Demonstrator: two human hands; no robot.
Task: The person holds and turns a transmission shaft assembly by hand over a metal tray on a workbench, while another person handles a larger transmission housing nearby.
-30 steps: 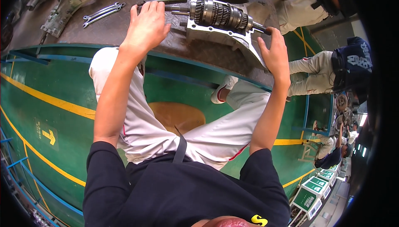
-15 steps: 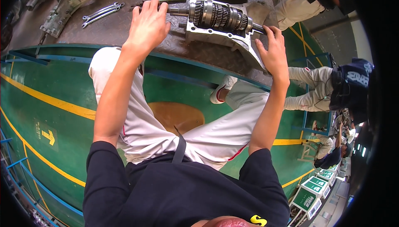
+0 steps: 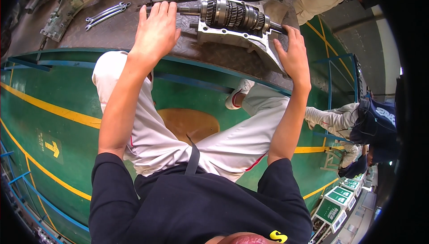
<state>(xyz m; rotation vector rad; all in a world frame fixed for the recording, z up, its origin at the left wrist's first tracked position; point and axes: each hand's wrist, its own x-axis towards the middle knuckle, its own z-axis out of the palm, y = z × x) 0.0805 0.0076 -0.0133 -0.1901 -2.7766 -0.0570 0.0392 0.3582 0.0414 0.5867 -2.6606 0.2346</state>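
Mostly silvery, toothed gear shaft (image 3: 234, 14)

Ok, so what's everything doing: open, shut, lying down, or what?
Casing: open on top.
Gears: uncovered, sitting in the casing.
Shaft: sticking out both ends.
Wrenches: lying together on the table.
Left grip: fingers bent over the shaft's left part, tightness hidden.
Right grip: at the shaft's right end; how firmly, I can't tell.
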